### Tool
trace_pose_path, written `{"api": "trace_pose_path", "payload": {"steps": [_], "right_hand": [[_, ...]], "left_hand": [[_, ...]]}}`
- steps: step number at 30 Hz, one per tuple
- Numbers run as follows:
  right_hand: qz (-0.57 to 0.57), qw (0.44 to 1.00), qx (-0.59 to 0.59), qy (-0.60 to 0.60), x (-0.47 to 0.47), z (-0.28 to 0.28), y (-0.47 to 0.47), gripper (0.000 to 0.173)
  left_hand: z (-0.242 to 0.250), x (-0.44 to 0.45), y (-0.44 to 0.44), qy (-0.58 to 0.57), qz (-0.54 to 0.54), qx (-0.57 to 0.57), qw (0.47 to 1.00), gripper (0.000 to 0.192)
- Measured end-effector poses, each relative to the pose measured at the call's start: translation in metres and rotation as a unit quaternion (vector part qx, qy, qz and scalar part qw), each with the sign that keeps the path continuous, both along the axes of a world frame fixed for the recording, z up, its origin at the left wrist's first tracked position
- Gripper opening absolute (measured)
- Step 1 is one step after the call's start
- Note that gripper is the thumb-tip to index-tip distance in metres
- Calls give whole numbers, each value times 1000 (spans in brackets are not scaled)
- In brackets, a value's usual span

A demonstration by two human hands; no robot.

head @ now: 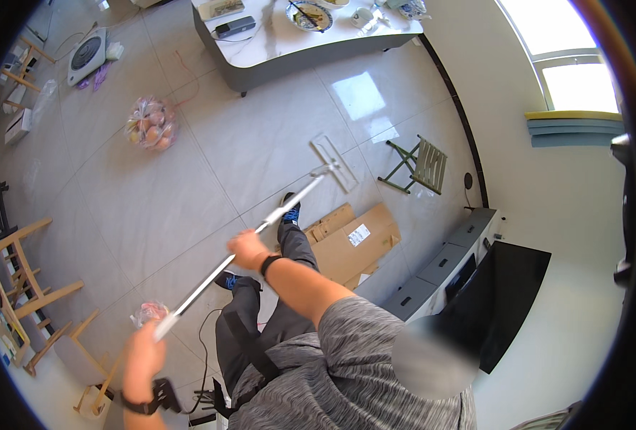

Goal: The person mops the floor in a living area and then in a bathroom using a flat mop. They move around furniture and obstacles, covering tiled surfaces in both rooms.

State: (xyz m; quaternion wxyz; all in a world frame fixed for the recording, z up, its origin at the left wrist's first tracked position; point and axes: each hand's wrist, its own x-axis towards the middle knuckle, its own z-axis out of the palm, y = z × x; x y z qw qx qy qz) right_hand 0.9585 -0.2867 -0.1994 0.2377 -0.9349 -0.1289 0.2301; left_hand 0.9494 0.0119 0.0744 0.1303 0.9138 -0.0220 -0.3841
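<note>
A flat mop [205, 282] with a long white and silver pole slants across the view. My left hand [147, 349] is closed around the white grip at its upper end. Farther down the pole, my right hand [249, 250] wraps the shaft, a dark band on the wrist. The mop's rectangular head [334, 163] is at the grey tiled floor [189, 199], beyond my right shoe [291, 209]; motion blurs it, and I cannot tell whether a pad is fitted. My left shoe [227, 279] stands near the pole's middle.
Flattened cardboard [361, 242] lies right of my feet, near a folding stool [414, 164]. A clear bag of round fruit [152, 123] and a box fan [88, 56] sit on the floor. A low table [264, 45] bearing dishes, wooden chairs [33, 274] and a TV cabinet [441, 263] stand around.
</note>
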Motion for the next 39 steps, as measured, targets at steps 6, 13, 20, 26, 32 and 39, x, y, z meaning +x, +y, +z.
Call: {"api": "trace_pose_path", "payload": {"steps": [6,13,20,26,32,39], "right_hand": [[173,922,342,-45,-9,119,199,13],[157,924,347,-10,40,161,153,14],[23,991,131,-21,124,69,-64,13],[-252,946,-174,-100,178,-37,-321,8],[-234,937,-168,-199,266,-110,-336,21],[-11,972,-170,-164,234,-184,-212,20]], "left_hand": [[208,-60,84,130,91,310,937,34],[279,2,21,125,-6,370,921,32],[128,111,-106,-110,84,116,984,25],[-75,164,-309,5,52,-163,985,19],[-161,182,-324,17,145,-191,971,26],[-256,62,-213,54,248,-135,958,28]]}}
